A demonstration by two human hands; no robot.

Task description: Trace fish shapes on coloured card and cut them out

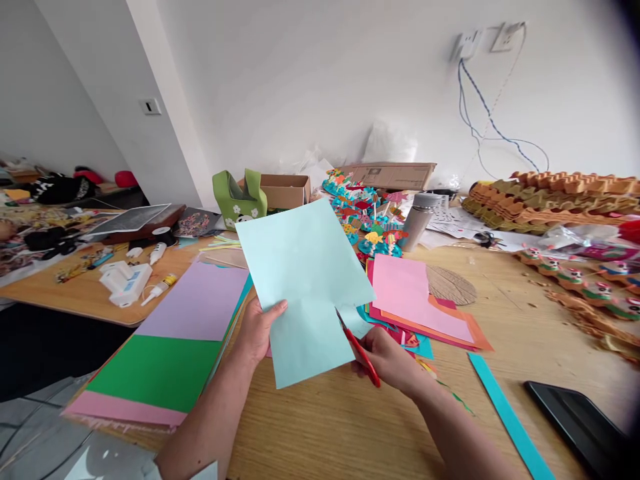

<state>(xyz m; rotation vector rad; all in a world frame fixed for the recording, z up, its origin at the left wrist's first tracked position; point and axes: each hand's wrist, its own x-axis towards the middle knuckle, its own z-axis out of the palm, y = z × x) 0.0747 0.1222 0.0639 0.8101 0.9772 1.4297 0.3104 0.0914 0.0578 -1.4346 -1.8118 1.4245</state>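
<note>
A light blue sheet of paper (pixel 300 280) is held up above the table. My left hand (pixel 259 327) pinches its left edge, thumb on the near face. My right hand (pixel 377 353) is closed round the red handles of a pair of scissors (pixel 361 350). The blades reach into the sheet from its right edge, where a cut runs inward and the paper below it bends away. Behind and right of the sheet lies a stack of coloured paper with a pink sheet (pixel 400 283) on top. The fingers behind the paper are hidden.
At left lie purple paper (pixel 195 300) and green paper (pixel 155 370). A turquoise strip (pixel 507 413) and a black phone-like slab (pixel 575 420) lie at right. Behind stand a green bag (pixel 241 200), a metal tumbler (pixel 421 220), colourful fish crafts (pixel 373 237) and stacked egg cartons (pixel 520 207).
</note>
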